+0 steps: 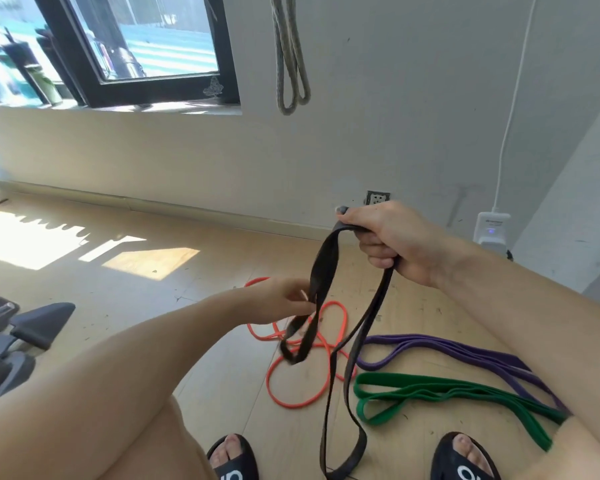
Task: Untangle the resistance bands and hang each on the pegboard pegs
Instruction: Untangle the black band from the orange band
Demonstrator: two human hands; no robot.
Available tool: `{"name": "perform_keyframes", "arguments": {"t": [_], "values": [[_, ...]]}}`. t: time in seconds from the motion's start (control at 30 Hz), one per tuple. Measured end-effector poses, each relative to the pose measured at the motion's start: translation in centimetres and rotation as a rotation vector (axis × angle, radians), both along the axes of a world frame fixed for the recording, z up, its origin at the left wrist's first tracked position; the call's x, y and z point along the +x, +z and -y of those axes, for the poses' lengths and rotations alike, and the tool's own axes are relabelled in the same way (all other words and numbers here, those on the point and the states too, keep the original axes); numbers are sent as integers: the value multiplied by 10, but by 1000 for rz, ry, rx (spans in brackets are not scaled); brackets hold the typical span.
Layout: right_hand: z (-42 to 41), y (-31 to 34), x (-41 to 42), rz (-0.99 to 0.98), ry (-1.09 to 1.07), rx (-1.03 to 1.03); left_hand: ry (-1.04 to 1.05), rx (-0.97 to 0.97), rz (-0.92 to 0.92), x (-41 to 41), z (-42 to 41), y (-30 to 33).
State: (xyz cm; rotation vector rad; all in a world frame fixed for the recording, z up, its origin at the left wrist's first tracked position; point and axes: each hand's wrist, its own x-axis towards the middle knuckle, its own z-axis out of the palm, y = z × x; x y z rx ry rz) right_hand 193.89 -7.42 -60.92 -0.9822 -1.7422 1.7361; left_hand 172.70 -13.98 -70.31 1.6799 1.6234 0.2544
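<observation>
A long black resistance band (355, 344) hangs from my right hand (395, 244), which is closed around its top at mid-right. My left hand (284, 301) pinches a folded loop of the same black band lower and to the left. On the wooden floor below lie an orange band (303, 393) in loose coils, a purple band (465, 351) and a green band (440, 393), side by side at the right. A grey band (290, 64) hangs on the white wall above, its peg out of view.
My two feet in black sandals (234, 459) stand at the bottom edge. Grey exercise equipment (14, 334) sits at the left. A wall socket (377, 198) and a white charger (492, 228) with its cable are on the wall ahead. A dark-framed window (146, 77) is upper left.
</observation>
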Motion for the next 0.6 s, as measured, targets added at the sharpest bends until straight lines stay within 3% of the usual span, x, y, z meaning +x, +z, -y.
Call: {"name": "perform_keyframes", "arguments": {"t": [0.13, 0.33, 0.6], "values": [[-5, -1, 4, -37, -74, -35, -24, -45, -79, -20, 0, -7], [-13, -3, 8, -44, -228, -43, -95, -281, -296, -46, 9, -13], [-26, -16, 13, 29, -330, -24, -51, -173, -448, -51, 9, -13]]}}
